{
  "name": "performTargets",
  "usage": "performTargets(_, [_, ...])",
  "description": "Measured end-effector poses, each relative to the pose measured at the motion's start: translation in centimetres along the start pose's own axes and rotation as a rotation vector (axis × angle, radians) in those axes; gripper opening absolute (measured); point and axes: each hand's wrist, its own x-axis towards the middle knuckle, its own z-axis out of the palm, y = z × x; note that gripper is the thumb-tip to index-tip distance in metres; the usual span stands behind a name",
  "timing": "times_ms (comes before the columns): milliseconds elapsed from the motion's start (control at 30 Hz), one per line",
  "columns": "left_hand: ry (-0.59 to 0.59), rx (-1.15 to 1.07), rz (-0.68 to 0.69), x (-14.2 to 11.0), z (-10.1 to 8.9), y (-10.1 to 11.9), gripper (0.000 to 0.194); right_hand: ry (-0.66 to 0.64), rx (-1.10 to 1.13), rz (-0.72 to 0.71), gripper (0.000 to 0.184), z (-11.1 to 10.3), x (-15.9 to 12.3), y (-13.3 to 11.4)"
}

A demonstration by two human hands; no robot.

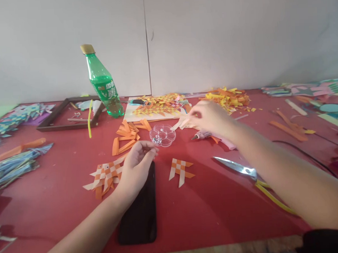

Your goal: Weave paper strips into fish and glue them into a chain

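My left hand [138, 166] hovers over the top of a black phone [142, 214], its fingers curled into a pinch; what it holds, if anything, is too small to make out. Cream paper strips [182, 122] lie at the fingertips of my right hand [209, 116], which is closed on them. Between the hands sits a clear flower-shaped dish [166, 136] with small black-and-white beads. A woven orange-and-cream paper fish [106, 173] lies left of the phone, partly behind my left hand. To the phone's right rests a small woven piece [181, 169] with loose strip ends.
Scissors [239, 168] with yellow handles lie beneath my right forearm. A hot glue gun [202, 135] is below my right hand. Orange strips [125, 136], a green bottle [106, 88], a dark frame [64, 128] and yellow-orange strips [227, 99] spread across the red table [190, 212].
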Motion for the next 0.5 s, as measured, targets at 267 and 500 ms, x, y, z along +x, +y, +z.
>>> performTargets(267, [0.01, -0.047, -0.064, -0.2, 0.3, 0.6, 0.013, -0.187, 0.028, -0.168, 0.022, 3.5, -0.5, -7.8])
performTargets(500, [0.116, -0.113, -0.099, 0.0, 0.1, 0.2, 0.029, -0.073, 0.151, -0.143, 0.014, 3.2, -1.5, -7.7])
